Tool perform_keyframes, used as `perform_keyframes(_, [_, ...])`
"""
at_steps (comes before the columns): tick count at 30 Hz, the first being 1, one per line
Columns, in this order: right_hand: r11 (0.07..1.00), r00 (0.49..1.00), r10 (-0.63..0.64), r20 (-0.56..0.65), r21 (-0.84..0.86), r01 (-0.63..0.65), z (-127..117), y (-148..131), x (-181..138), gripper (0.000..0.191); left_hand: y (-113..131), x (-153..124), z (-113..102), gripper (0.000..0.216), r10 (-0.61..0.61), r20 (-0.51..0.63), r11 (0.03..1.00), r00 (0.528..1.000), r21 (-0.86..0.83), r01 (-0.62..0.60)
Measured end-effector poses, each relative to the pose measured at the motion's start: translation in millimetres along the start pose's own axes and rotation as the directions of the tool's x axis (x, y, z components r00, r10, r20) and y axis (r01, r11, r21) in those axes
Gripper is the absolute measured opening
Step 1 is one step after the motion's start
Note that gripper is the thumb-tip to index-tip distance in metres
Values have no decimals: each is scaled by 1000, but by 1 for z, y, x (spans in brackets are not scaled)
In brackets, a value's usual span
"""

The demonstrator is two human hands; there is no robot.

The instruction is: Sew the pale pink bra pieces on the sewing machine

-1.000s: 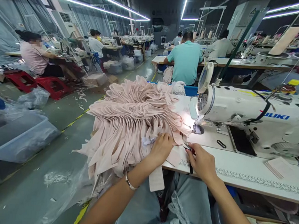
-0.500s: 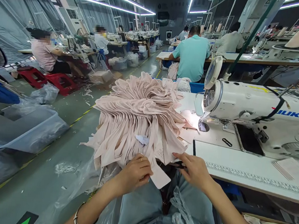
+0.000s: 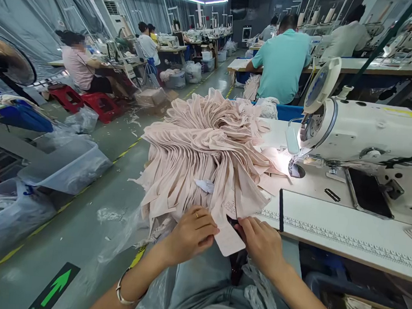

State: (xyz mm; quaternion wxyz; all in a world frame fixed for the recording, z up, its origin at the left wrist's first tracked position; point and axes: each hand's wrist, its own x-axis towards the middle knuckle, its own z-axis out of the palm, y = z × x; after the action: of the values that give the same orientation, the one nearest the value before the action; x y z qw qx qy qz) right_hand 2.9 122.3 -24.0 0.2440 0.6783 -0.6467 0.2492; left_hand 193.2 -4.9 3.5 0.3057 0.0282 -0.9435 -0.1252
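Note:
A big heap of pale pink fabric pieces, folded and layered, lies at the left end of the sewing table. My left hand is closed on a flat, round-cornered pink fabric strip that hangs from the heap's front edge. Across the strip, my right hand has its fingers curled in at the table's front edge, by a small dark object. What those fingers hold is hidden. Beside the heap, a pink piece reaches under the lit needle area of the white sewing machine.
A ruler-marked strip runs along the table's front edge. A black phone-like slab and a dark razor-blade-shaped piece lie by the machine. Plastic bins stand left. A person in a teal shirt sits ahead.
My right hand has moved in closer to the strip, its spread fingers now curled. My left hand keeps hold of the strip. The view has shifted, so the machine appears farther right.

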Motion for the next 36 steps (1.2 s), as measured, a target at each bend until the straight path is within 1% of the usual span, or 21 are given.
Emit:
perform_keyframes(2, [997, 998, 64, -16, 52, -64, 2, 3, -4, 24, 0, 3, -1, 10, -10, 86, 1000, 996, -12, 11])
perform_keyframes(4, [974, 983, 182, -24, 143, -177, 3, 7, -10, 21, 0, 9, 2, 5, -1, 188, 1000, 982, -19, 4])
perform_keyframes(5, [952, 968, 250, -30, 189, -240, 3, 9, -13, 20, 1, 13, 4, 8, 9, 207, 1000, 978, -3, -9])
perform_keyframes(8, [888, 907, 414, -78, 257, -383, 0, 14, -20, 24, 1, 32, 20, 19, 64, 170, 979, 983, 181, -95])
perform_keyframes(10, [874, 882, 452, -133, 261, -409, -3, 18, -22, 24, -2, 47, 33, 28, 151, 161, 922, 975, 333, -198])
perform_keyframes(11, [871, 875, 461, -149, 263, -414, -5, 19, -22, 23, -3, 55, 39, 27, 205, 178, 889, 962, 378, -259])
perform_keyframes(13, [866, 867, 472, -158, 268, -423, -9, 22, -23, 21, -8, 70, 49, 15, 304, 210, 834, 929, 412, -366])
perform_keyframes(15, [855, 856, 494, -152, 263, -447, -12, 26, -26, 20, -12, 81, 53, 15, 367, 213, 808, 906, 410, -424])
perform_keyframes(17, [839, 836, 527, -153, 252, -482, -15, 30, -30, 20, -14, 85, 52, 21, 380, 132, 840, 915, 366, -401])
perform_keyframes(18, [829, 823, 545, -159, 249, -501, -17, 32, -32, 21, -15, 84, 50, 23, 352, 51, 881, 935, 321, -349])
perform_keyframes(20, [811, 799, 576, -173, 249, -530, -20, 35, -35, 22, -15, 77, 47, 24, 211, -143, 964, 967, 192, -182])
perform_keyframes(21, [807, 794, 581, -178, 250, -535, -21, 37, -35, 23, -15, 72, 46, 23, 129, -211, 986, 969, 128, -104])
perform_keyframes(22, [810, 796, 578, -181, 252, -530, -21, 38, -35, 23, -15, 67, 44, 24, 69, -238, 995, 969, 85, -50])
perform_keyframes(23, [817, 805, 566, -178, 254, -518, -22, 38, -34, 22, -15, 62, 43, 24, 42, -217, 997, 975, 73, -27])
perform_keyframes(25, [842, 837, 520, -169, 266, -469, -23, 39, -31, 20, -15, 52, 42, 22, 77, -59, 990, 995, 119, -70])
perform_keyframes(27, [865, 871, 463, -164, 300, -403, -24, 39, -26, 17, -15, 45, 40, 15, 133, 117, 972, 984, 181, -153])
perform_keyframes(28, [870, 885, 438, -157, 324, -373, -25, 38, -23, 16, -15, 43, 39, 15, 155, 161, 962, 975, 200, -186])
perform_keyframes(30, [872, 915, 385, -123, 373, -317, -26, 38, -19, 16, -14, 38, 37, 16, 190, 156, 951, 969, 215, -222])
perform_keyframes(33, [879, 956, 286, -59, 413, -237, -29, 38, -16, 20, -11, 31, 33, 13, 250, 89, 948, 964, 181, -262])
perform_keyframes(35, [880, 971, 236, -48, 434, -192, -29, 36, -18, 22, -8, 26, 27, 14, 271, 33, 950, 962, 150, -273])
perform_keyframes(36, [870, 971, 235, -49, 456, -188, -28, 35, -20, 24, -5, 23, 24, 14, 270, -19, 953, 963, 149, -264])
